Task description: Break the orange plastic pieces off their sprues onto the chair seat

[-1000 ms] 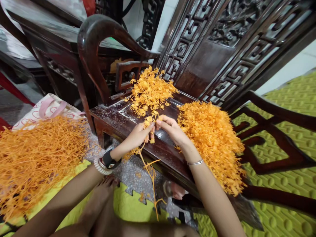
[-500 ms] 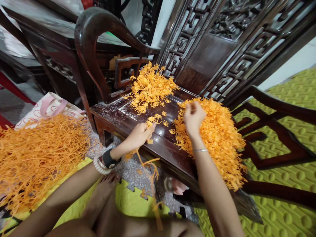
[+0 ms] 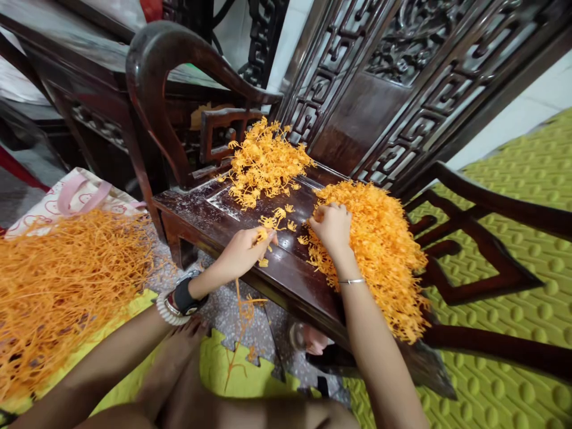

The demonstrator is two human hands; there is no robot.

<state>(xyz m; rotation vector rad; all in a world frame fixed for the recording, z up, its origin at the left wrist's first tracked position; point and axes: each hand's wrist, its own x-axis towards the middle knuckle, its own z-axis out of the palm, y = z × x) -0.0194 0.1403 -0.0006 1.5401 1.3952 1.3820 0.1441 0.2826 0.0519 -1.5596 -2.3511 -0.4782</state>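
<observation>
My left hand (image 3: 245, 251) is closed on small orange claw-shaped pieces (image 3: 261, 236) over the front of a dark wooden chair seat (image 3: 286, 271). Thin orange strands (image 3: 243, 310) hang in the air below that hand. At the left edge of a big orange heap (image 3: 379, 250) is my right hand (image 3: 334, 229), its fingers bent together; whatever they pinch is hidden. A smaller heap of spidery orange pieces (image 3: 268, 161) lies at the back of the seat. A few loose pieces (image 3: 290, 226) lie between the heaps.
A large tangle of orange strands (image 3: 67, 286) fills the lower left, against a white and pink bag (image 3: 75, 196). The curved chair arm (image 3: 152, 71) rises at left, the carved back (image 3: 357, 113) behind. Yellow-green mats (image 3: 504, 333) cover part of the floor.
My right hand has come down and left to the heap's near left edge. My left hand stays low over the seat with orange pieces. The hanging strands have shifted, and the view has moved slightly.
</observation>
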